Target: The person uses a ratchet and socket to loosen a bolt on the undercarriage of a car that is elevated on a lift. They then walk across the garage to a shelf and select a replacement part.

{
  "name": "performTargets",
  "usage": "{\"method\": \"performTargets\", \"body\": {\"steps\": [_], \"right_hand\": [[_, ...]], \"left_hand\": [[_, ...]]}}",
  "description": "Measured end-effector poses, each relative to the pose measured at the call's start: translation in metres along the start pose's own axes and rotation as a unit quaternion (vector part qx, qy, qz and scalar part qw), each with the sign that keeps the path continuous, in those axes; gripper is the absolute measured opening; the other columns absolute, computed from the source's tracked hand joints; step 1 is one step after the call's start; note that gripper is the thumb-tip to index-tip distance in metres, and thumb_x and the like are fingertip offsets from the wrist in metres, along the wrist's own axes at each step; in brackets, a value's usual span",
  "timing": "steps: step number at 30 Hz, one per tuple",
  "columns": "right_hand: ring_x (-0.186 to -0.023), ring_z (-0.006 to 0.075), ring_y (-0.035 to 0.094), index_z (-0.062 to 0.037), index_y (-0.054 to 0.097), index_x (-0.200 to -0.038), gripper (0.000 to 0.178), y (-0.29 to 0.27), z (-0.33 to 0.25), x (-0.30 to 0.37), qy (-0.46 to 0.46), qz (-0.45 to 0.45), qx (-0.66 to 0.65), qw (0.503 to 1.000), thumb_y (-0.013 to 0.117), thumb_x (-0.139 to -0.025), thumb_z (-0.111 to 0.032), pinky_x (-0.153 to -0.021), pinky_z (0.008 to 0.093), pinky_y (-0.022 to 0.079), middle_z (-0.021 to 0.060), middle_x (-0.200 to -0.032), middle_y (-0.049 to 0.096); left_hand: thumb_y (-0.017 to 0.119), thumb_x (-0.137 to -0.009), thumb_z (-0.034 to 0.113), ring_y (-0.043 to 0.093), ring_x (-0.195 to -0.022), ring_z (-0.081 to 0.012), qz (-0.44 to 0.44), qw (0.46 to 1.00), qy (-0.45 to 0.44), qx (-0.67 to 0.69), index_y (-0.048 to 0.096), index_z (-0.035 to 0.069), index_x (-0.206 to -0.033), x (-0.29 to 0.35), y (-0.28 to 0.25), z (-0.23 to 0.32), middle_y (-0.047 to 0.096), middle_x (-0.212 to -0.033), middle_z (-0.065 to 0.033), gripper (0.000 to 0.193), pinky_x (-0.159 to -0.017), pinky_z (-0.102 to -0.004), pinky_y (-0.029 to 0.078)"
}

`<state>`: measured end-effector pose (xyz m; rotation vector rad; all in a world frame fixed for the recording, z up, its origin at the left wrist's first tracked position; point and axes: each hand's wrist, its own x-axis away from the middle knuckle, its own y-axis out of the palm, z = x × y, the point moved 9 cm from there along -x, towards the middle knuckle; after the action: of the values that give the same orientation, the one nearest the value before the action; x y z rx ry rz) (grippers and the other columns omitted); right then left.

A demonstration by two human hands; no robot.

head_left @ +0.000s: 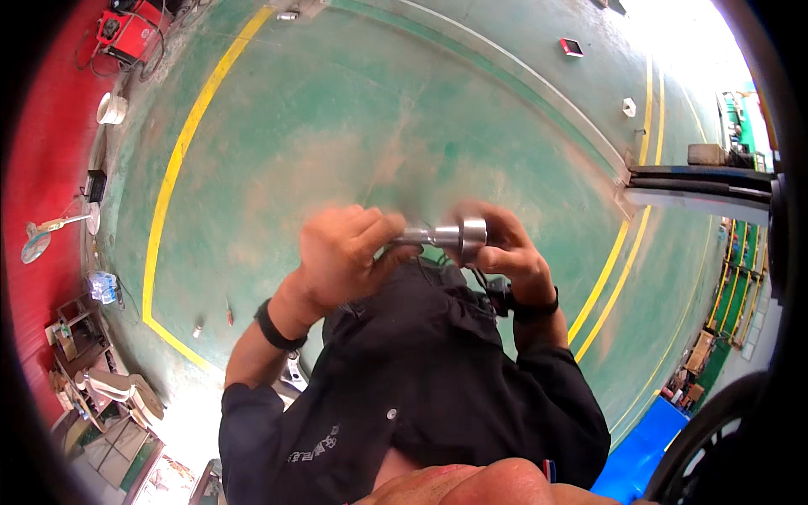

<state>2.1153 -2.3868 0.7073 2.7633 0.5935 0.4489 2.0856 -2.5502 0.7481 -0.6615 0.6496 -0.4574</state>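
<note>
A shiny metal shaft (434,236) with a wide, stepped round head at its right end lies level between my hands, in front of my body. My left hand (341,252) is closed around the narrow left end, its thumb along the underside. My right hand (512,252) curls about the wide head, fingers behind it and thumb at its lower right. Fingers of both hands are slightly blurred, and the left end of the shaft is hidden in my left hand. A black band (279,326) circles my left wrist; a dark strapped device (500,295) sits at my right wrist.
Green floor (396,143) with yellow lines surrounds me. Along the red left wall stand a red machine with cables (126,32), a white bucket (111,108) and cluttered shelving (80,337). A dark beam (699,183) juts in at right; a blue panel (644,446) lies lower right.
</note>
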Motion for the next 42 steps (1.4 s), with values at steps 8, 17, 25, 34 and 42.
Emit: {"method": "performTargets", "body": {"steps": [8, 17, 25, 34, 42], "right_hand": [[-0.068, 0.0093, 0.056, 0.0078, 0.064, -0.103, 0.059, -0.150, -0.042, 0.003, -0.009, 0.063, 0.013, 0.998, 0.068, -0.086, -0.048, -0.058, 0.0237, 0.041, 0.0033, -0.078, 0.060], [-0.060, 0.0093, 0.052, 0.0045, 0.058, -0.111, 0.056, -0.418, -0.076, 0.052, -0.094, 0.474, -0.023, 0.875, 0.060, -0.096, -0.049, -0.049, 0.0203, 0.035, 0.0076, -0.078, 0.061], [-0.055, 0.0053, 0.049, -0.0037, 0.061, -0.107, 0.028, -0.574, -0.042, 0.094, 0.149, 0.614, 0.048, 0.773, 0.071, -0.092, -0.024, -0.047, 0.0199, 0.034, 0.0001, -0.075, 0.059], [-0.050, 0.0070, 0.048, -0.0070, 0.057, -0.092, 0.019, -0.720, -0.040, 0.063, 0.119, 0.746, -0.174, 0.632, 0.071, -0.091, -0.019, -0.039, 0.0215, 0.036, 0.0013, -0.073, 0.056], [-0.043, 0.0050, 0.041, -0.0083, 0.061, -0.087, 0.017, -0.950, -0.140, -0.026, 0.162, 0.701, -0.061, 0.692, 0.075, -0.084, -0.017, -0.038, 0.0220, 0.030, -0.0058, -0.061, 0.047]], "left_hand": [[0.079, -0.079, 0.028, 0.055, -0.056, -0.0259, -0.048, 0.997, 0.012, 0.058, 0.065, 0.009, -0.086, -0.128, 0.098, -0.013, 0.056, -0.065, -0.0059, 0.025, -0.051, -0.0353, 0.041], [0.061, -0.101, 0.024, 0.042, -0.062, -0.0049, -0.020, 0.883, -0.302, 0.358, 0.059, 0.002, -0.097, -0.250, 0.198, -0.197, 0.052, -0.074, 0.0054, 0.022, -0.056, -0.0211, 0.035], [0.055, -0.101, 0.030, 0.044, -0.059, -0.0089, -0.008, 0.715, -0.436, 0.547, 0.058, 0.006, -0.095, -0.482, 0.286, -0.276, 0.044, -0.071, 0.0033, 0.025, -0.055, -0.0238, 0.036], [0.055, -0.101, 0.026, 0.051, -0.065, -0.0117, -0.096, 0.716, -0.431, 0.542, 0.058, 0.004, -0.103, -0.711, 0.375, -0.335, 0.049, -0.075, -0.0005, 0.022, -0.059, -0.0247, 0.043], [0.060, -0.097, 0.024, 0.048, -0.063, -0.0162, 0.010, 0.695, -0.484, 0.531, 0.051, 0.009, -0.076, -0.874, 0.413, -0.419, 0.046, -0.067, -0.0019, 0.027, -0.062, -0.0310, 0.042]]}}
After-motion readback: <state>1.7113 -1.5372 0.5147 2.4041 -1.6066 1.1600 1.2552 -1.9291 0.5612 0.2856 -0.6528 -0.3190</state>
